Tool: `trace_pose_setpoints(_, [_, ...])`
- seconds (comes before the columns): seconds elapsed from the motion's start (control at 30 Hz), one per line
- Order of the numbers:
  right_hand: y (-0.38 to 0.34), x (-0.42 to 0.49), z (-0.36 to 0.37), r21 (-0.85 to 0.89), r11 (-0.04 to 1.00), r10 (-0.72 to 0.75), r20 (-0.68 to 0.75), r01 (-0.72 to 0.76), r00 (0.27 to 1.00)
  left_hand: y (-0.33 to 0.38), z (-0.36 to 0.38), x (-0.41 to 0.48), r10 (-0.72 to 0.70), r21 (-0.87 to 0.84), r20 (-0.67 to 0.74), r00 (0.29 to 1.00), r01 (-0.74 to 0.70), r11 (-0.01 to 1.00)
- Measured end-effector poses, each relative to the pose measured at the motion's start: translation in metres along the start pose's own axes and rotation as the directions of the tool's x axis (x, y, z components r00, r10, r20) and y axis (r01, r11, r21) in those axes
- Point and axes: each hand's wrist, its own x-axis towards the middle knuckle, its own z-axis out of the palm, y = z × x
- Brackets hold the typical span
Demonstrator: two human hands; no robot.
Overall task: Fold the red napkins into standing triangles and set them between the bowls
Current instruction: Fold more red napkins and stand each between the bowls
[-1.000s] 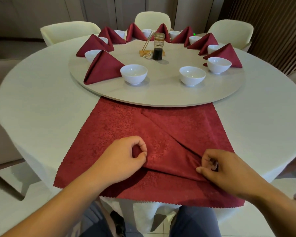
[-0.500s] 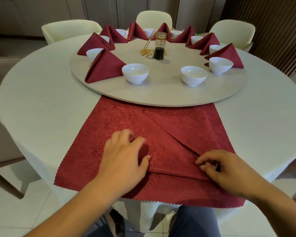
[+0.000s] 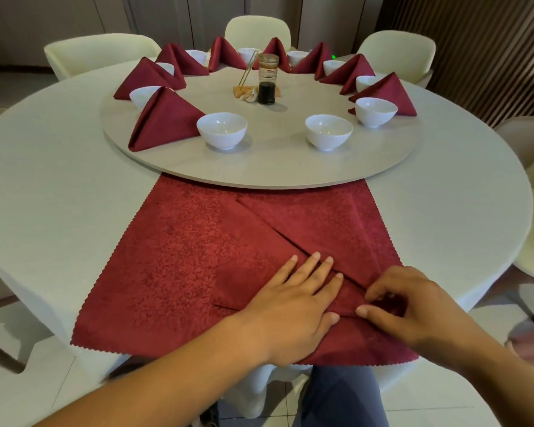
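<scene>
Left hand [image 3: 293, 306] has slid right along the fold and gone flat since half a second ago; fingers straight, slightly spread, pressing down.

Table [image 3: 59, 195]: round, pale cloth.

Turntable [image 3: 275, 161]: smooth stone-look disc.

Napkin [image 3: 198, 257]: at the table's near edge, far hem hidden under the turntable's rim. Red damask, pinked edges, one diagonal flap laid over. Soft, light, limp. I judge it creases only under pressure and may slide, so grip at the fold's point.

Folded napkins [image 3: 164, 118]: tents beside glossy white bowls [image 3: 222, 130].

Right hand [image 3: 413, 306]: fingertips curled, pinching the flap's near corner.
</scene>
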Motion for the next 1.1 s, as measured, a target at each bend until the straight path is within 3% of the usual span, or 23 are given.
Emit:
trace_pose_setpoints(0.27, [0.009, 0.014, 0.007, -0.028, 0.999, 0.027, 0.055, -0.026, 0.998, 0.005, 0.001, 0.002, -0.028, 0.025, -0.032, 0.999, 0.029, 0.999])
trace_pose_setpoints(0.43, [-0.003, 0.022, 0.016, -0.122, 0.992, 0.025, 0.005, -0.024, 1.0, 0.006, 0.002, 0.001, -0.034, -0.03, -0.041, 0.999, 0.033, 0.999])
trace_pose_setpoints(0.63, [0.005, 0.025, 0.024, -0.104, 0.994, 0.028, 0.002, -0.028, 1.0, -0.003, 0.004, -0.001, -0.167, -0.026, -0.08, 0.983, 0.165, 0.986])
trace_pose_setpoints(0.9, [0.01, 0.021, 0.029, -0.083, 0.997, 0.008, -0.045, -0.012, 0.999, -0.052, 0.0, -0.05, -0.309, 0.046, -0.03, 0.951, 0.31, 0.95])
trace_pose_setpoints(1.1, [0.01, 0.021, 0.028, -0.048, 0.998, 0.04, -0.02, -0.041, 0.999, -0.077, -0.009, -0.069, -0.309, 0.109, 0.073, 0.948, 0.3, 0.948])
